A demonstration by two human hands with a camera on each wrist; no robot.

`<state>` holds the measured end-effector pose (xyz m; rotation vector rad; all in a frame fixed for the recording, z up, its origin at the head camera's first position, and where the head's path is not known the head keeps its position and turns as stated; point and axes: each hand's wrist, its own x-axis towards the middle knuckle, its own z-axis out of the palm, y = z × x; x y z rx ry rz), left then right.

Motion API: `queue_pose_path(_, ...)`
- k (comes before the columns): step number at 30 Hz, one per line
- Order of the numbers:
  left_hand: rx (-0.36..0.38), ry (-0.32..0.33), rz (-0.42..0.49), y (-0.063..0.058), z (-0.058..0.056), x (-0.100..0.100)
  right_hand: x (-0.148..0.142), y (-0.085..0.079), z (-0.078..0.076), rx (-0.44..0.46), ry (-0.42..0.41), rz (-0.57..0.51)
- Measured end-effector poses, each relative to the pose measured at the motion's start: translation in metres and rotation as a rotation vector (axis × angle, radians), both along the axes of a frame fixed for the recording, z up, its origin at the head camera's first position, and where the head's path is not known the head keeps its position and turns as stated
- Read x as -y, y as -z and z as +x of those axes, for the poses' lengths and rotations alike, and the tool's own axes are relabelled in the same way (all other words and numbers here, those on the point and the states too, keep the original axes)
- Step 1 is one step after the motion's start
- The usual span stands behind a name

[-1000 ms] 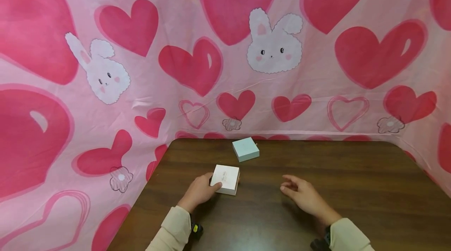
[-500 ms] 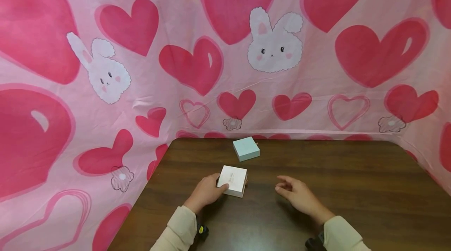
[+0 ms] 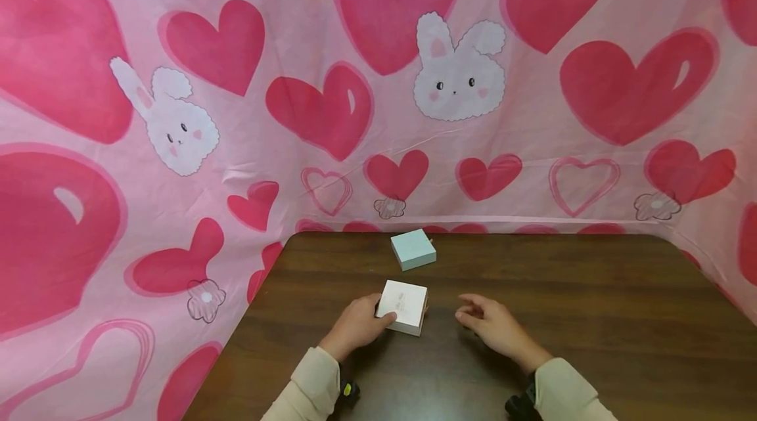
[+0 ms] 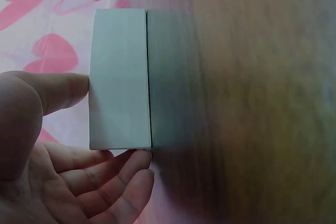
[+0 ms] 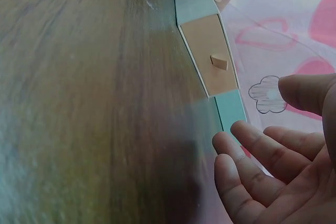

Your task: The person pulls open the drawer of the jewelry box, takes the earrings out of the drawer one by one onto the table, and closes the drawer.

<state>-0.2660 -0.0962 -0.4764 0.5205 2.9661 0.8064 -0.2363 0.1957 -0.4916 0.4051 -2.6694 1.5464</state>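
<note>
A small white drawer box, with faint lettering on its top, sits at the table's middle. My left hand grips it from the left side, thumb on top and fingers along the far side. In the right wrist view its tan drawer front and a short pull tab face my right hand. That hand hovers a little to the right of the box, fingers loosely bent and touching nothing. The left wrist view shows one plain side of the white box up close.
A pale blue-green box lies behind the white one, its own small tab at the right; part of it also shows in the right wrist view. The dark wooden table ends at a pink cloth printed with hearts and rabbits.
My left hand has carried the white box to the right and slightly nearer. My right hand has drifted a little left, narrowing the gap. The blue-green box has stayed put.
</note>
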Motion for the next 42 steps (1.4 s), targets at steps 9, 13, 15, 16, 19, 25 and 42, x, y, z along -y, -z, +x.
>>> queue_pose_path(9,-0.014,0.030,-0.012,0.004,0.002,-0.012,0.003,0.002,-0.001,0.010,-0.012,0.010)
queue_pose_path(13,-0.009,0.041,-0.014,0.004,0.004,-0.017,0.004,0.002,-0.001,0.012,-0.020,0.009)
queue_pose_path(15,-0.015,0.049,-0.015,0.004,0.004,-0.019,0.005,0.002,-0.001,0.016,-0.021,0.009)
queue_pose_path(16,-0.018,0.054,-0.014,0.004,0.004,-0.020,0.005,0.003,-0.002,0.018,-0.020,0.012)
queue_pose_path(19,-0.033,0.067,-0.010,0.004,0.006,-0.024,0.005,0.004,-0.002,0.030,-0.023,0.008)
queue_pose_path(25,-0.035,0.080,-0.004,0.003,0.010,-0.031,0.006,0.007,-0.002,0.050,-0.021,-0.010)
queue_pose_path(42,0.003,0.103,-0.009,0.000,0.018,-0.047,0.004,0.010,-0.001,0.107,0.009,-0.005)
